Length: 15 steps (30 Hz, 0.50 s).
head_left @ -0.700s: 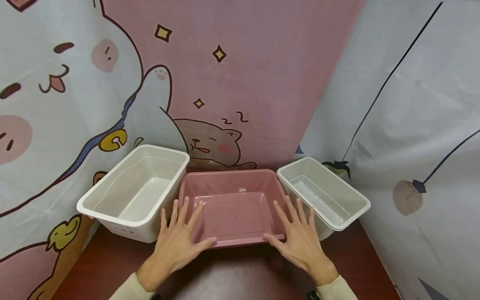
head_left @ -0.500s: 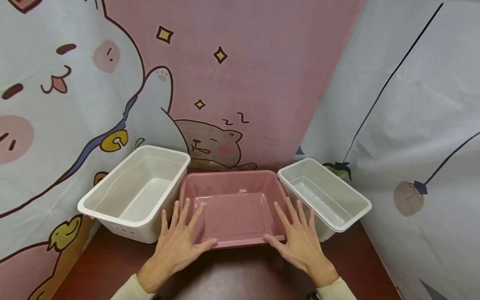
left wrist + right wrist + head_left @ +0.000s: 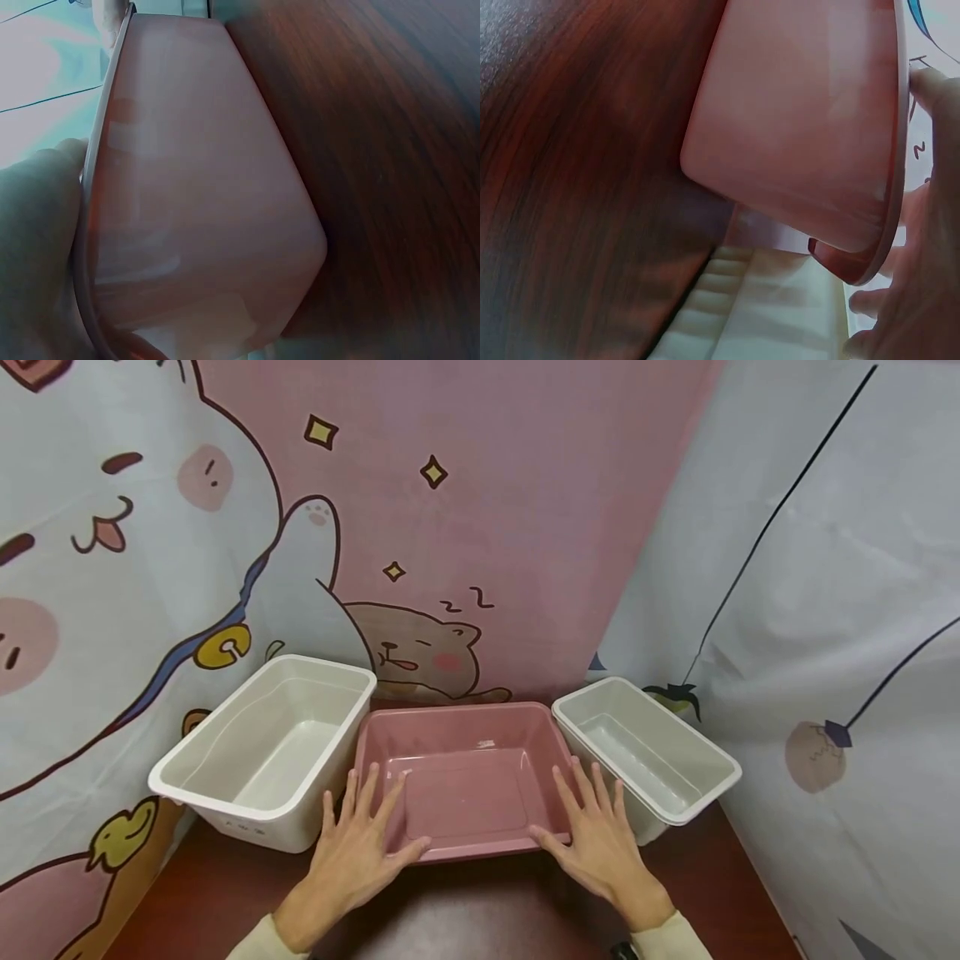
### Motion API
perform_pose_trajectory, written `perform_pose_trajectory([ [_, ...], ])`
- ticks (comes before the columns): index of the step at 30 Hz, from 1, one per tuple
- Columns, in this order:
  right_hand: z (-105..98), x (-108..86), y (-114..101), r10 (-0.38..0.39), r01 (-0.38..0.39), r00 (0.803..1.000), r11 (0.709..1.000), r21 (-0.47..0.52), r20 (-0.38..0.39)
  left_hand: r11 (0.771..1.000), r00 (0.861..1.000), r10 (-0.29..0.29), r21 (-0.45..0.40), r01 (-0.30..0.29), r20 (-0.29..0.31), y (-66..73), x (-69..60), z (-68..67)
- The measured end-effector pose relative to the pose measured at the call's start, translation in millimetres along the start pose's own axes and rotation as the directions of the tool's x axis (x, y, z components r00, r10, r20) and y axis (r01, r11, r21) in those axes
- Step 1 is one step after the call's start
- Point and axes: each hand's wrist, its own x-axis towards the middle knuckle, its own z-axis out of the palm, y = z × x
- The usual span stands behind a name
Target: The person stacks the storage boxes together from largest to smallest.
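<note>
Basin [image 3: 467,797], pink, lay with its long axis running from the left hand [image 3: 352,856] to the right hand [image 3: 600,852] — both spread, straight-fingered, at its near corners, neither closer.

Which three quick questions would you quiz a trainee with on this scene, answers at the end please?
1. True or false: the left hand is curled into a fist.
2. Multiple choice: relative to the larger pale bin and the smaller pale bin, the pink basin stands A) left of both, B) between them, C) right of both.
3. Fill in: the right hand has its thumb at the ____ rim of the pink basin.

Key:
1. False; its fingers are spread.
2. B
3. Near
</note>
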Motion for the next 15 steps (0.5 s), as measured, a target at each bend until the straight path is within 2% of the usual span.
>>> perform_pose_trajectory([
  [5,-1.1,2.2,1.6,0.004,-0.004,1.000,1.000,0.021,-0.027,0.999,1.000,-0.026,-0.032,0.025,-0.012,-0.1,-0.5,0.5],
  [11,-0.7,5.6,2.9,0.012,-0.010,0.999,0.999,0.048,-0.050,0.999,0.998,-0.020,-0.040,0.017,-0.061,-0.4,1.9,1.0],
  [15,-0.5,5.8,4.1,0.020,-0.017,0.998,0.998,0.064,-0.055,0.999,0.997,-0.018,-0.043,0.014,-0.074,0.5,4.6,2.5],
])
